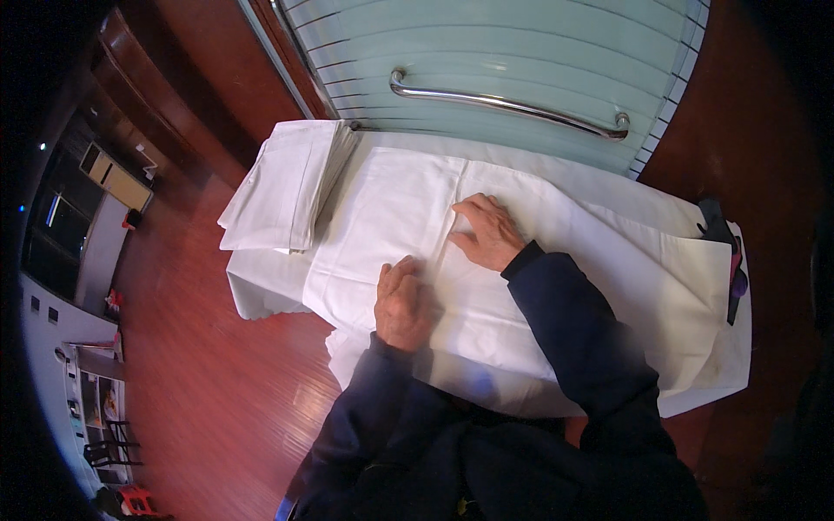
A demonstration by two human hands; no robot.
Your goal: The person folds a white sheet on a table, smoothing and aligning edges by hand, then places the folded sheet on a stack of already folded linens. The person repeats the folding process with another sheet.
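Note:
A white cloth (554, 280) lies spread over a table draped in white, with a raised crease running across it. My right hand (490, 233) rests on the cloth beside that crease, thumb and forefinger apart. Nearer to me and to the left, my left hand (402, 305) is over the cloth with its fingers loosely curled; it is slightly blurred, and whether it pinches any fabric cannot be told. A stack of folded white cloths (287, 189) sits at the table's left end.
Behind the table stands a frosted glass panel with a metal handle (508, 103). A dark object with a purple part (738, 283) lies at the table's right end, partly under the cloth. Reddish wooden floor (221, 391) shows at left, with shelves and a chair farther off.

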